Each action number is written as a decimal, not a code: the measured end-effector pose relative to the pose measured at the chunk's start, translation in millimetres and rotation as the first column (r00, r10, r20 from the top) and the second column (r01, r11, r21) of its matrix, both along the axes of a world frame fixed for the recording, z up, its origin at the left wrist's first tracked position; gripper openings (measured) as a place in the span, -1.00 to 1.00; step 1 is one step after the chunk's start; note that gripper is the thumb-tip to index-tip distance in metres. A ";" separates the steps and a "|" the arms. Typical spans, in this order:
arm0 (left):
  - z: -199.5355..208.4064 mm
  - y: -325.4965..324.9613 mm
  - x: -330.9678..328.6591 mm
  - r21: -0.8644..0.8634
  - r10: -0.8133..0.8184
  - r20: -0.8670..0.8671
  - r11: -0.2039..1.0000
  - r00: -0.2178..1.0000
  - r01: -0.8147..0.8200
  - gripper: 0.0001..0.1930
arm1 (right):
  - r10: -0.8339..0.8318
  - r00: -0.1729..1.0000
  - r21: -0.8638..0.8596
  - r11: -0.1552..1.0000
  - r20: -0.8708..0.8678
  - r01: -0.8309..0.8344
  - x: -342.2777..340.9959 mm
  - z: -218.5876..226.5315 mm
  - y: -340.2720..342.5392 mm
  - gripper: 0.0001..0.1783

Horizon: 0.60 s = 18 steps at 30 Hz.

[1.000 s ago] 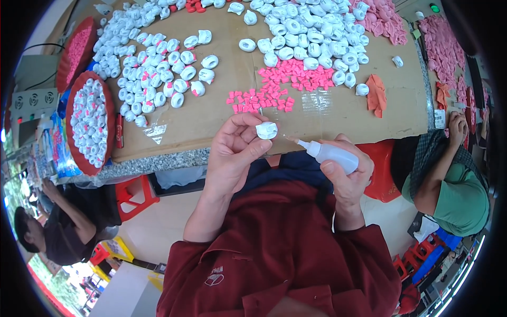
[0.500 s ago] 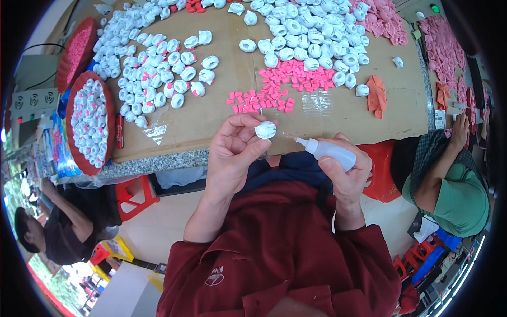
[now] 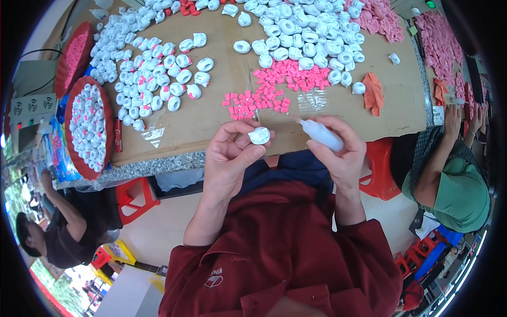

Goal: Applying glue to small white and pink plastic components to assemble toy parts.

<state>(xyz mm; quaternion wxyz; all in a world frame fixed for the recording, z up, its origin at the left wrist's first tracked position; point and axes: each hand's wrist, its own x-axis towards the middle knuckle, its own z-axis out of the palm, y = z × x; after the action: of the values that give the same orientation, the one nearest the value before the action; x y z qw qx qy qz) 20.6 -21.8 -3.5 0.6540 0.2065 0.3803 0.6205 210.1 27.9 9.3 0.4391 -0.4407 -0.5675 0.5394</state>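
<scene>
Between thumb and fingers, my left hand [image 3: 231, 150] pinches a small white rounded plastic piece [image 3: 259, 136] over the table's front edge. My right hand [image 3: 342, 150] is closed round a translucent white squeeze bottle [image 3: 323, 135], whose narrow nozzle points up and left. A gap separates the nozzle from the white piece. Just beyond my hands lie many small pink pieces [image 3: 274, 98], loose on the cardboard. Behind them is a large heap of white pieces [image 3: 301, 39]. On the left, a group of similar white pieces [image 3: 153, 76] shows pink parts on several of them.
A red bowl [image 3: 109, 127] full of white-and-pink pieces and another red bowl [image 3: 91, 37] with pink bits stand at left. An orange cloth-like scrap [image 3: 373, 94] and a pink pile [image 3: 376, 20] lie at right. One person [image 3: 55, 227] sits left, another in green [image 3: 459, 198] right.
My right hand has raised the bottle slightly, and its nozzle has moved up. The white piece in my left hand has shifted a little left and down and turned.
</scene>
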 end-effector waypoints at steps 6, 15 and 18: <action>-7.7 -0.7 1.4 0.060 0.019 0.019 0.998 1.000 -0.020 -0.77 | 0.053 0.975 0.154 0.984 0.214 -0.087 -13.5 -12.9 6.3 -0.63; -9.7 -4.5 -1.3 0.011 -0.002 0.005 1.000 1.000 0.002 -0.76 | -0.021 0.931 0.281 0.956 0.365 -0.088 0.2 -8.2 42.5 -0.77; -11.5 -4.0 0.3 -0.004 -0.009 -0.002 1.000 1.000 0.009 -0.76 | 0.018 0.854 0.431 0.858 0.519 -0.280 -11.4 -13.1 60.0 -0.80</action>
<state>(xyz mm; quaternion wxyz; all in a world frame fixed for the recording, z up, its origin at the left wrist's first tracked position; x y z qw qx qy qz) 20.9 -25.8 -15.1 0.6568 0.2072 0.3814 0.6166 198.7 87.8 -3.7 0.3304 -0.3910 -0.8127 0.2783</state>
